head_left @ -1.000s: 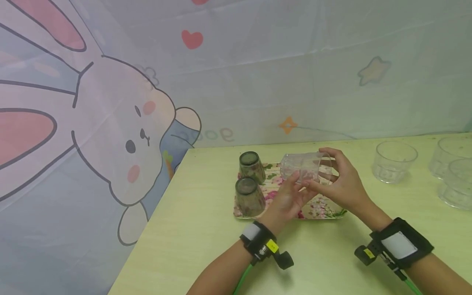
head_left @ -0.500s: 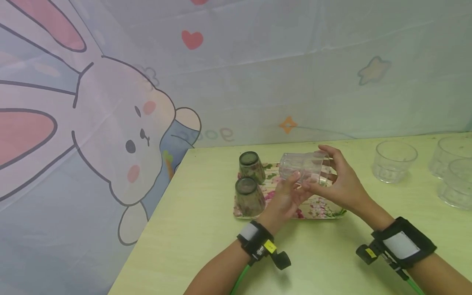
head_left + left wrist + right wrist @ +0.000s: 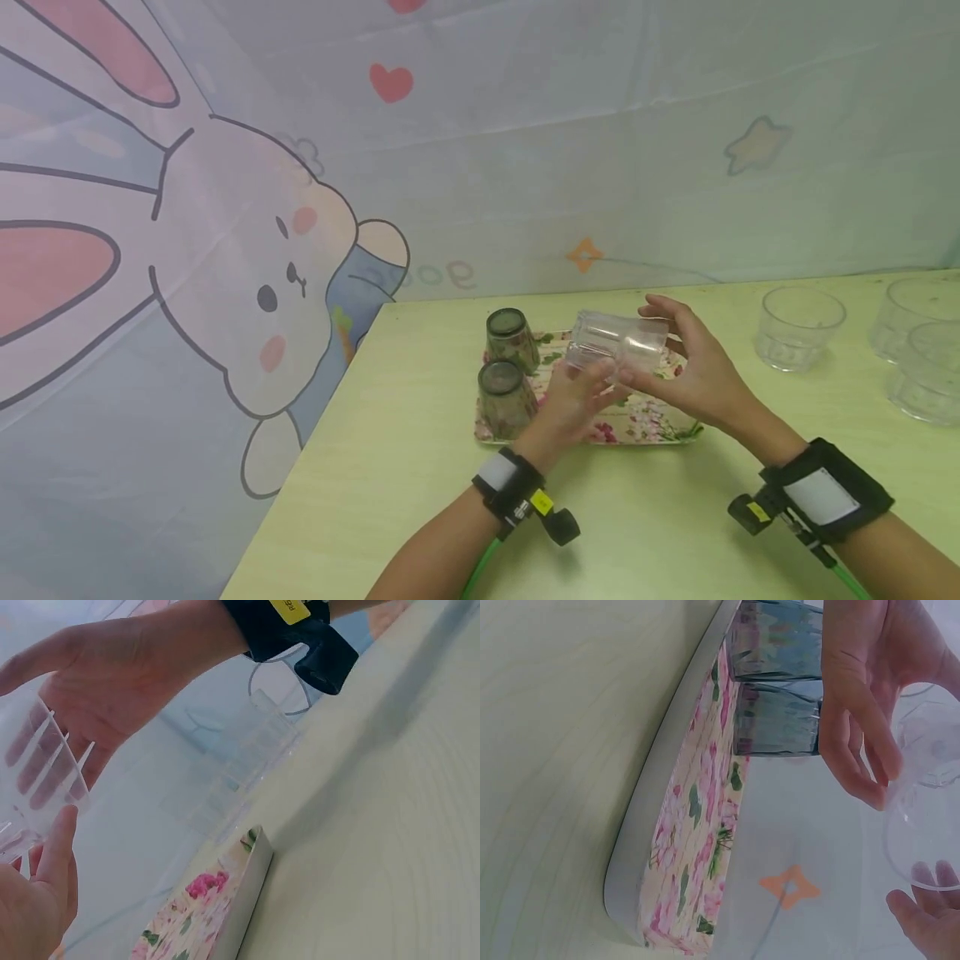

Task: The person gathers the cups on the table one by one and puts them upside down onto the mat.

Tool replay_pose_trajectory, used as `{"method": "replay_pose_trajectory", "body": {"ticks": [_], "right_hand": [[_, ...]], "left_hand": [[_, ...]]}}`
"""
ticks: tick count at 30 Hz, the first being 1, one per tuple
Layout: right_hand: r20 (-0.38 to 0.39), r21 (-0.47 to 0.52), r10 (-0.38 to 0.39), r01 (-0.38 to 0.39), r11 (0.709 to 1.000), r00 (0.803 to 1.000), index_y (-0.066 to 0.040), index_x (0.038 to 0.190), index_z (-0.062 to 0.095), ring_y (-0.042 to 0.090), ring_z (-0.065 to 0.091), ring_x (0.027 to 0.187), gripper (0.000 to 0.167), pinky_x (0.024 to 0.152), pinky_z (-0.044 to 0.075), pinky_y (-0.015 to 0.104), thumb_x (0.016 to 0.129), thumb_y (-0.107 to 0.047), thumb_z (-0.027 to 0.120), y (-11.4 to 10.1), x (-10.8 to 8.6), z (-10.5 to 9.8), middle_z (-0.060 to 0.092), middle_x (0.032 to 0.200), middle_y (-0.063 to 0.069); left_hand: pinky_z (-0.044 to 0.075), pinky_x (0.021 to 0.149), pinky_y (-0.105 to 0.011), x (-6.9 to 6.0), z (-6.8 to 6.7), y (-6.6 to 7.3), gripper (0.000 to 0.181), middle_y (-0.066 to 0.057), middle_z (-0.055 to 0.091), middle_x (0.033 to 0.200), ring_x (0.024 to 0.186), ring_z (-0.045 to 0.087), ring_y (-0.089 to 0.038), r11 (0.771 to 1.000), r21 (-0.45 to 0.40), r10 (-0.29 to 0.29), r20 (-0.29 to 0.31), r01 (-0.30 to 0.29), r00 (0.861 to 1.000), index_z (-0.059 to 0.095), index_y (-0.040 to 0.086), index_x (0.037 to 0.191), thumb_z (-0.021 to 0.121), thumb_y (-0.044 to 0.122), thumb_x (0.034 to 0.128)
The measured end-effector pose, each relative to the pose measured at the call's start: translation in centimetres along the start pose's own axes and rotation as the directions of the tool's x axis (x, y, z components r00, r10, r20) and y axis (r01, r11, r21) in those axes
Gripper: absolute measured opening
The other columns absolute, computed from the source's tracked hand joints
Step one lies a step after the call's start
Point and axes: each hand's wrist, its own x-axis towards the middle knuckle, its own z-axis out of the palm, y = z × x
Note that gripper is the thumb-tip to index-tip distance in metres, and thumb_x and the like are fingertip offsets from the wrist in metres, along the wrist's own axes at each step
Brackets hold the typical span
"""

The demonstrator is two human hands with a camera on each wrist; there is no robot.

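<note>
A clear drinking glass (image 3: 618, 342) is held tipped on its side above the floral tray (image 3: 652, 425). My left hand (image 3: 573, 404) holds its underside near the left end, thumb and fingers against the wall. At the right end, my right hand (image 3: 697, 367) spans the glass with its thumb low and its fingers high. Through the transparent wall in the left wrist view, fingers of the right hand (image 3: 112, 682) show. Two smoky grey glasses (image 3: 510, 400) (image 3: 512, 340) stand upside down on the tray's left side.
Several clear glasses stand upright at the right, the nearest one (image 3: 798, 329) behind my right forearm. The pale yellow table (image 3: 360, 450) meets a printed cloth backdrop (image 3: 525, 167) at the back and left. Green cables trail from both wristbands.
The clear glass has turned in my hands, its right end dipping a little. My left hand has shifted slightly left along it. The tray and other glasses stay put.
</note>
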Motion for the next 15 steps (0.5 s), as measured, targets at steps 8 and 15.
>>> {"method": "replay_pose_trajectory", "body": {"ticks": [8,15], "right_hand": [[-0.013,-0.007,-0.022,0.022,1.0,1.0,-0.016,0.15,0.027,0.038,0.045,0.127,0.09,0.101,0.038,0.066,0.077,-0.015,0.079,0.14,-0.14,-0.03,0.046,0.141,0.016],[-0.033,-0.03,-0.049,0.048,0.998,0.998,-0.015,0.149,0.03,0.027,0.048,0.123,0.088,0.103,0.04,0.01,0.076,-0.014,0.08,0.25,-0.16,-0.1,0.048,0.138,0.014]], "left_hand": [[0.056,0.095,-0.04,-0.44,-0.08,0.36,0.038,0.001,0.059,0.11,0.097,0.065,-0.011,0.989,0.139,-0.022,-0.137,0.041,0.99,0.055,0.012,0.126,0.063,0.008,0.09],[0.058,0.089,-0.033,-0.55,-0.77,0.17,0.053,-0.002,0.06,0.124,0.107,0.063,-0.014,0.952,0.299,-0.015,-0.151,0.06,0.988,0.052,0.027,0.131,0.074,0.018,0.0832]]}}
